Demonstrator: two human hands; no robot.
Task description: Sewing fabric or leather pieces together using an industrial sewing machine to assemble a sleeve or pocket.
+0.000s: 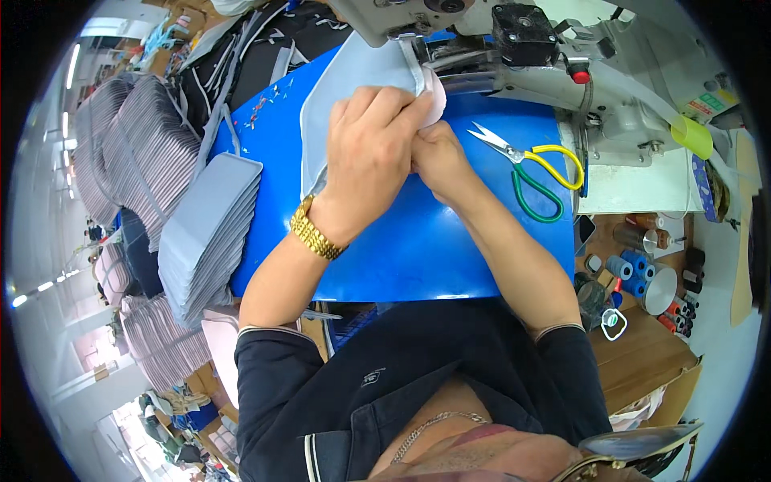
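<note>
A light grey-blue fabric panel (329,104) with a pale pink side (434,100) showing at its edge lies under the head of the sewing machine (450,60). Over its right part, my left hand (373,145) is closed, fingers curled at the edge near the needle area. Right beside it my right hand (442,157) pinches the near edge of the same panel; its fingertips are partly hidden behind my left hand. To the right of my hands, thread scissors (526,165) with one yellow and one green handle lie with blades parted on the blue work surface (385,261).
A stack of grey panels (209,233) leans at the table's left edge. Bundled pink-grey stacks (136,145) stand farther left. Thread scraps (261,108) dot the far left surface. Thread spools (634,273) and a cardboard box (642,361) sit at the lower right.
</note>
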